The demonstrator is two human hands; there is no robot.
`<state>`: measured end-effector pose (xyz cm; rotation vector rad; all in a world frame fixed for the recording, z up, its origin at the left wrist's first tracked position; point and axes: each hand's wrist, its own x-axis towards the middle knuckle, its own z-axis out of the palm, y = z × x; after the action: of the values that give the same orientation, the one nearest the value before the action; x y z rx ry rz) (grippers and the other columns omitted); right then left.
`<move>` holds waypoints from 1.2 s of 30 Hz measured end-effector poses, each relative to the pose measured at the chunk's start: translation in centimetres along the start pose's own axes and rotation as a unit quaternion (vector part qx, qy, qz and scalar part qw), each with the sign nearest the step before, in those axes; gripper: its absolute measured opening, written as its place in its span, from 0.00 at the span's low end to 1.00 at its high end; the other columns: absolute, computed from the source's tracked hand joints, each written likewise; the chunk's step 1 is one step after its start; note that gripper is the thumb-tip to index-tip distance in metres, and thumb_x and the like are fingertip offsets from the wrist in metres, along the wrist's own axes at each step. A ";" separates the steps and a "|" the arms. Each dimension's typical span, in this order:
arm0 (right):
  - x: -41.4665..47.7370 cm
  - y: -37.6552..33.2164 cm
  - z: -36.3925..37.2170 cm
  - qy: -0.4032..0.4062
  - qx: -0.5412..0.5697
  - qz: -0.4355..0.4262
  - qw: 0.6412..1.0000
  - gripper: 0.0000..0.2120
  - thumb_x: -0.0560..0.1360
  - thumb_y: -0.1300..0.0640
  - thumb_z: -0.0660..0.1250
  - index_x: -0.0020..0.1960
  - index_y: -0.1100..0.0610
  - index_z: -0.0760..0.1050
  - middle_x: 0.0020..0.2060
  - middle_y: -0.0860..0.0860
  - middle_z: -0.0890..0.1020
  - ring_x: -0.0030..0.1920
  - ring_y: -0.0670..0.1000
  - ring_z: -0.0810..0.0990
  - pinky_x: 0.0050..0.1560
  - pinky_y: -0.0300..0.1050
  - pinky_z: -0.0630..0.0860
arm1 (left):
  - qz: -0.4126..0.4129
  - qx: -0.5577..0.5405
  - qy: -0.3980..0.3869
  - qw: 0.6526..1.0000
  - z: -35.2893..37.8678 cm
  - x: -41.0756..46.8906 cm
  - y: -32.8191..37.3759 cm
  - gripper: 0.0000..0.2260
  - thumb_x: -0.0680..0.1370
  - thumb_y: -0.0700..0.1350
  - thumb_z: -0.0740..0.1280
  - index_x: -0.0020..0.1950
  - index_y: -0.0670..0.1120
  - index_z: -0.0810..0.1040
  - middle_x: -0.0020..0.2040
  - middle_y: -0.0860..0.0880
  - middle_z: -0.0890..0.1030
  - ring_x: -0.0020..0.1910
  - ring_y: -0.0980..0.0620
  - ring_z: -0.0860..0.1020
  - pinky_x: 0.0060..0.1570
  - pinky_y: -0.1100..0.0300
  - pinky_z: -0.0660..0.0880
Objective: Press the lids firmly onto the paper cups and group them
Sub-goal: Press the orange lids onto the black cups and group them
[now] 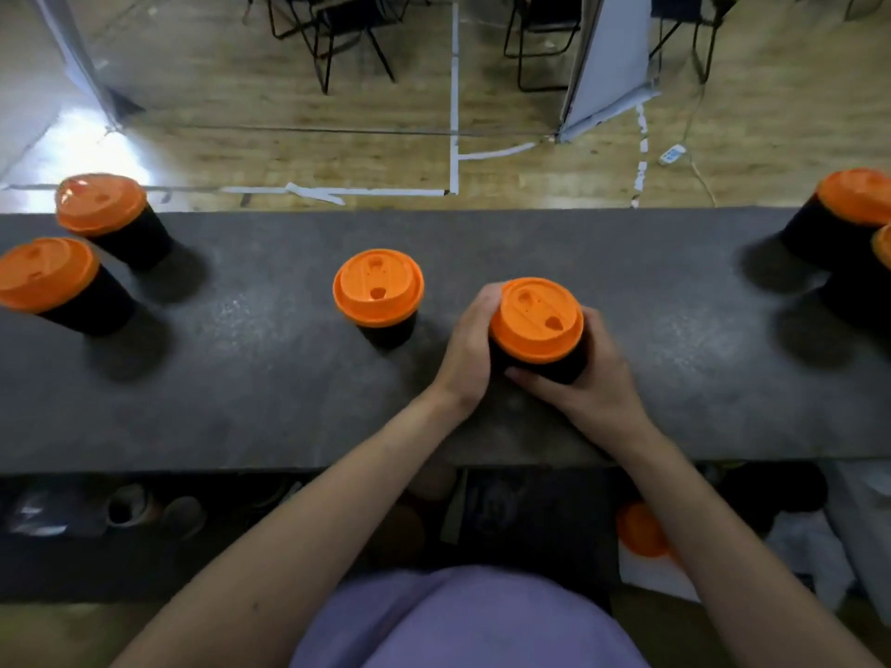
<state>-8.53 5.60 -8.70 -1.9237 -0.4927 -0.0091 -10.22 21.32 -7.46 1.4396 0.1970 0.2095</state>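
A black paper cup with an orange lid (536, 319) stands on the dark grey table (241, 402), right of centre. My left hand (466, 347) and my right hand (590, 378) wrap its sides from both flanks. A second lidded cup (378, 287) stands just to its left, untouched. Two more lidded cups, one (100, 203) behind the other (46, 273), stand at the far left. At the far right edge stands another lidded cup (856, 195), with a further cup (884, 245) cut off by the frame.
The table's far edge drops to a wooden floor with white tape lines (454, 113), chairs and a white panel (610, 60). Under the near edge lie shoes (130, 506), bags and a loose orange lid (641, 530).
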 end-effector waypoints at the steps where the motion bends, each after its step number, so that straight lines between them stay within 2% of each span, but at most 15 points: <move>1: 0.0 -0.3 -0.1 -0.015 0.001 0.001 1.000 0.37 0.65 0.50 0.84 0.68 0.53 0.70 0.61 0.48 0.81 0.62 0.42 0.79 0.64 0.41 0.75 | -0.015 -0.013 -0.005 1.000 0.0 0.1 0.2 0.17 0.86 0.50 0.53 0.52 0.49 0.82 0.49 0.55 0.85 0.53 0.61 0.80 0.59 0.64 0.72; 3: 0.0 -0.3 -0.1 -0.030 -0.004 -0.005 1.000 0.37 0.65 0.55 0.84 0.69 0.56 0.71 0.62 0.48 0.81 0.63 0.42 0.79 0.65 0.43 0.75 | -0.036 -0.015 -0.003 0.999 0.0 -0.1 0.3 0.21 0.88 0.48 0.52 0.47 0.45 0.81 0.43 0.56 0.84 0.46 0.64 0.80 0.53 0.70 0.72; 5: 0.0 -0.3 0.1 -0.030 -0.007 -0.010 0.999 0.39 0.63 0.53 0.85 0.68 0.57 0.71 0.61 0.48 0.80 0.63 0.44 0.79 0.63 0.40 0.75 | -0.020 0.014 0.019 1.000 0.4 -0.8 0.4 0.23 0.87 0.51 0.50 0.49 0.39 0.80 0.45 0.52 0.83 0.45 0.61 0.79 0.51 0.70 0.73; 7: 0.2 -0.3 0.3 -0.020 -0.012 -0.001 1.000 0.39 0.61 0.51 0.86 0.65 0.57 0.71 0.59 0.47 0.80 0.60 0.41 0.79 0.60 0.37 0.74 | -0.003 0.018 0.049 0.999 0.6 -1.3 0.1 0.22 0.87 0.49 0.49 0.52 0.42 0.80 0.46 0.53 0.84 0.47 0.63 0.80 0.52 0.70 0.73; 9: 0.3 -0.3 0.1 -0.014 -0.014 0.010 1.000 0.36 0.62 0.51 0.86 0.63 0.54 0.72 0.56 0.44 0.81 0.57 0.38 0.79 0.57 0.37 0.75 | -0.029 -0.004 0.044 0.999 0.5 -0.8 0.5 0.20 0.88 0.46 0.51 0.50 0.45 0.81 0.43 0.56 0.86 0.47 0.66 0.81 0.52 0.69 0.74; 12: 0.3 -0.5 -0.4 -0.033 -0.017 -0.003 0.999 0.34 0.64 0.49 0.84 0.64 0.50 0.72 0.58 0.45 0.80 0.59 0.40 0.79 0.61 0.42 0.75 | -0.061 -0.008 -0.033 0.998 -0.1 0.5 1.3 0.26 0.86 0.54 0.52 0.57 0.37 0.83 0.53 0.46 0.87 0.56 0.53 0.84 0.59 0.61 0.77; 14: 0.3 -0.7 -0.3 -0.042 -0.012 -0.005 0.999 0.35 0.64 0.46 0.83 0.66 0.50 0.72 0.60 0.46 0.79 0.62 0.42 0.78 0.62 0.44 0.75 | -0.055 0.008 -0.009 0.998 -0.1 0.7 1.3 0.28 0.86 0.53 0.53 0.54 0.31 0.82 0.50 0.43 0.86 0.51 0.52 0.83 0.55 0.62 0.76; 17: 0.3 -0.8 0.3 -0.034 -0.010 0.012 0.999 0.39 0.60 0.41 0.83 0.65 0.51 0.71 0.58 0.39 0.78 0.61 0.40 0.78 0.61 0.42 0.75 | -0.015 0.042 0.047 0.998 0.2 -0.1 0.9 0.24 0.87 0.52 0.52 0.44 0.40 0.79 0.40 0.47 0.81 0.41 0.56 0.78 0.47 0.64 0.74; 19: 0.3 -0.5 0.4 -0.025 -0.014 0.022 0.999 0.37 0.61 0.43 0.84 0.63 0.52 0.72 0.56 0.37 0.78 0.58 0.37 0.78 0.60 0.44 0.76 | -0.028 0.046 0.032 0.998 -0.1 0.0 0.8 0.24 0.87 0.53 0.51 0.42 0.42 0.78 0.40 0.48 0.82 0.42 0.55 0.79 0.49 0.62 0.74; 23: 0.3 -0.6 -0.2 -0.062 -0.026 0.005 0.998 0.35 0.67 0.42 0.81 0.68 0.50 0.72 0.61 0.43 0.80 0.63 0.41 0.78 0.65 0.47 0.76 | -0.087 -0.007 -0.041 0.995 -0.8 0.4 1.6 0.33 0.84 0.62 0.50 0.56 0.37 0.84 0.54 0.44 0.87 0.57 0.49 0.84 0.62 0.56 0.77; 25: 0.2 -1.0 -0.2 -0.066 -0.028 -0.013 0.997 0.36 0.68 0.42 0.80 0.70 0.49 0.70 0.63 0.44 0.79 0.65 0.43 0.77 0.65 0.46 0.75 | -0.061 0.013 0.005 0.998 -0.2 -0.6 1.2 0.34 0.83 0.62 0.49 0.52 0.35 0.83 0.49 0.46 0.86 0.52 0.52 0.83 0.59 0.57 0.76; 27: 0.1 -1.1 0.1 -0.057 -0.028 -0.022 0.998 0.39 0.65 0.41 0.82 0.69 0.49 0.70 0.62 0.44 0.78 0.64 0.44 0.78 0.63 0.45 0.75 | -0.038 0.022 0.030 0.999 0.4 -1.6 0.6 0.33 0.82 0.62 0.49 0.49 0.39 0.84 0.48 0.47 0.87 0.51 0.53 0.84 0.58 0.58 0.76; 30: 0.1 -1.0 0.2 -0.042 -0.029 -0.010 0.999 0.40 0.63 0.40 0.83 0.68 0.45 0.70 0.60 0.43 0.78 0.62 0.42 0.78 0.62 0.48 0.77 | -0.066 0.002 -0.014 0.998 0.2 -1.2 0.9 0.31 0.81 0.63 0.50 0.56 0.45 0.85 0.54 0.47 0.87 0.57 0.52 0.84 0.62 0.59 0.76; 32: 0.1 -0.9 0.1 -0.045 -0.029 -0.004 0.999 0.39 0.63 0.40 0.83 0.69 0.42 0.68 0.62 0.43 0.79 0.63 0.41 0.78 0.64 0.49 0.77 | -0.080 -0.003 -0.039 0.996 -0.2 -0.3 1.7 0.30 0.82 0.62 0.50 0.62 0.43 0.83 0.57 0.46 0.86 0.60 0.51 0.83 0.63 0.60 0.75; 36: 0.0 -0.7 0.1 -0.056 -0.019 -0.001 0.998 0.42 0.64 0.40 0.81 0.73 0.46 0.68 0.66 0.43 0.78 0.67 0.42 0.77 0.67 0.47 0.75 | -0.058 0.021 -0.002 0.998 0.2 -0.8 1.7 0.26 0.88 0.51 0.49 0.60 0.39 0.83 0.54 0.47 0.87 0.55 0.56 0.84 0.54 0.70 0.74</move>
<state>-8.81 5.89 -8.12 -1.9678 -0.5719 0.0887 -11.00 21.10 -5.78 1.4652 0.2826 0.1073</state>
